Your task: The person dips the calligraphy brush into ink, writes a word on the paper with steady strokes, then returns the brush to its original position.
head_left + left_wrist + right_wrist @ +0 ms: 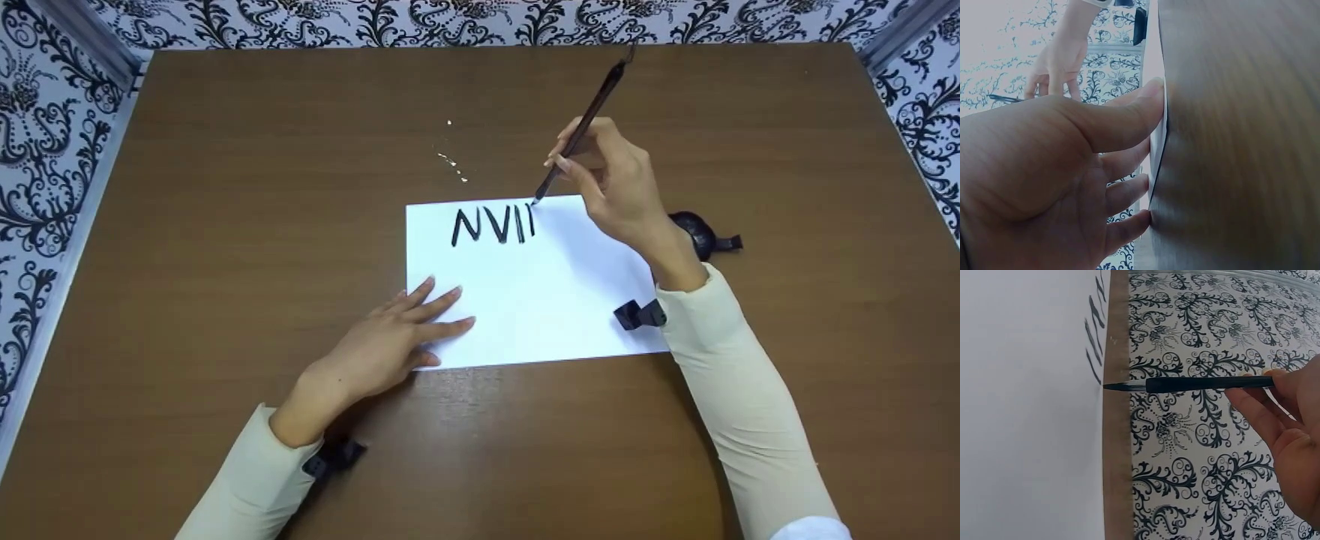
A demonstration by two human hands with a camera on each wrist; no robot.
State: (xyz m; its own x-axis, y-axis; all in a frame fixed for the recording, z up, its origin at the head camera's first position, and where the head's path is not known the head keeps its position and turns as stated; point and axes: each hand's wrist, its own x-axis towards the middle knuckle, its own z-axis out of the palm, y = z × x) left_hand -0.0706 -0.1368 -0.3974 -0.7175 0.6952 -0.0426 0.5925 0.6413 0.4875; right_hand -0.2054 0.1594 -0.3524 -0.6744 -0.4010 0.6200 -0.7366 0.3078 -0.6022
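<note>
A white sheet of paper [525, 300] lies on the brown table, with black brushed strokes [502, 225] like letters along its upper edge. My right hand [619, 187] pinches a dark paintbrush [592, 112] between thumb and fingers. In the right wrist view the brush's black, pointed bristles [1120, 387] meet the paper at the end of the last stroke. Spread fingers of my left hand [382, 341] rest on the paper's lower left corner. The left wrist view shows this hand [1089, 146] from the thumb side, its fingertips on the sheet.
Small pale flecks [452, 161] lie on the brown table [225, 225] beyond the paper. Black wrist straps with camera parts [640, 315] sit at both cuffs. Black-and-white patterned wallpaper [450, 26] borders the table's far edge and sides.
</note>
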